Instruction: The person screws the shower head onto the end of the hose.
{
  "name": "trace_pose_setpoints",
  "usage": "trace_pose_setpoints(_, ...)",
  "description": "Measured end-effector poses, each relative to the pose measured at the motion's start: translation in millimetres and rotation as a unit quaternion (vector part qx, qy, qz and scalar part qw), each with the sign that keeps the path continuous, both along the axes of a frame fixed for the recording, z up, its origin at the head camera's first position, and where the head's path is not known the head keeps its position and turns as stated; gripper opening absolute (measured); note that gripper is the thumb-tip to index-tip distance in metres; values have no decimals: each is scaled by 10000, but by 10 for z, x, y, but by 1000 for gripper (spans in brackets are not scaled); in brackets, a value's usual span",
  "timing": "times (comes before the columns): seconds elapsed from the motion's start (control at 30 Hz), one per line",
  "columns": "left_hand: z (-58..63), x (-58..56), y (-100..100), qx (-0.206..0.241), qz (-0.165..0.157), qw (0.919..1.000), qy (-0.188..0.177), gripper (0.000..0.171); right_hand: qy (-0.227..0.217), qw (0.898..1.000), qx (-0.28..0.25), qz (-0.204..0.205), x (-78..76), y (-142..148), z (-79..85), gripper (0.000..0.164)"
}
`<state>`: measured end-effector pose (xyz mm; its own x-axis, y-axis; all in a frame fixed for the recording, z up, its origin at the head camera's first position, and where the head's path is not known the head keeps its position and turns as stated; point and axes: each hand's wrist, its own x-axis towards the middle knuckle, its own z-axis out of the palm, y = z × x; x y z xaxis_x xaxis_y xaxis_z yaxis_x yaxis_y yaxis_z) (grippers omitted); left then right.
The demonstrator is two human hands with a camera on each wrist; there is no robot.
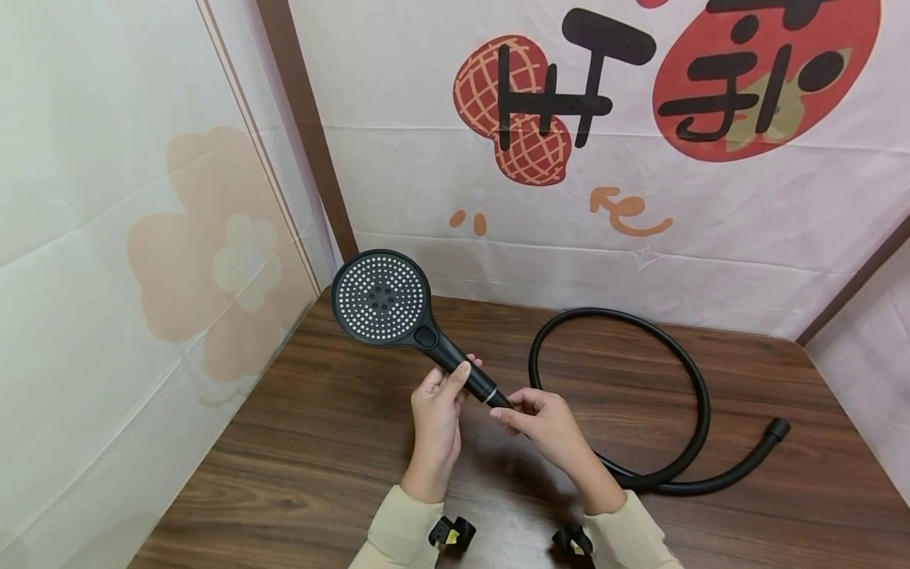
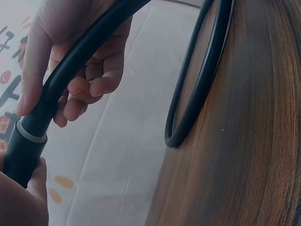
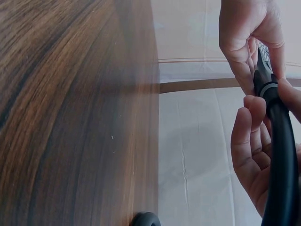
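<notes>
A black handheld shower head (image 1: pixel 381 299), its round spray face dotted with pale nozzles, is tilted up to the left above the table. My left hand (image 1: pixel 438 407) grips its handle (image 1: pixel 462 367), thumb along the top. At the handle's lower end, my right hand (image 1: pixel 547 423) pinches the end of the black shower hose (image 1: pixel 700 395) between thumb and fingers. In the left wrist view a pale ring (image 2: pixel 32 134) shows where hose end and handle meet. From the right hand the hose (image 3: pixel 283 165) curves away, and the rest lies looped on the table.
The hose's other end, a black connector (image 1: pixel 778 429), rests on the right side of the wooden table (image 1: pixel 284 466). Printed fabric walls (image 1: pixel 398 197) stand behind and at both sides. Black wrist devices (image 1: pixel 453 534) sit at the cuffs of the pale sleeves.
</notes>
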<state>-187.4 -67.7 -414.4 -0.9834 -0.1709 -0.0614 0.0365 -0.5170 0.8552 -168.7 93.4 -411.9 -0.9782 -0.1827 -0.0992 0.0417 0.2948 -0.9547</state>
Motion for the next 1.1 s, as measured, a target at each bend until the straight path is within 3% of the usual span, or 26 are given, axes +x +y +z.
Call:
trace_pose_setpoints(0.7, 33, 23, 7, -5, 42, 10000, -32, 33, 8, 9994, -22, 349, -13, 23, 11, 31)
trace_pose_setpoints(1.1, 41, 32, 4, -21, 9, 10000, 11, 34, -31, 9994, -167, 285, 18, 16, 16, 29)
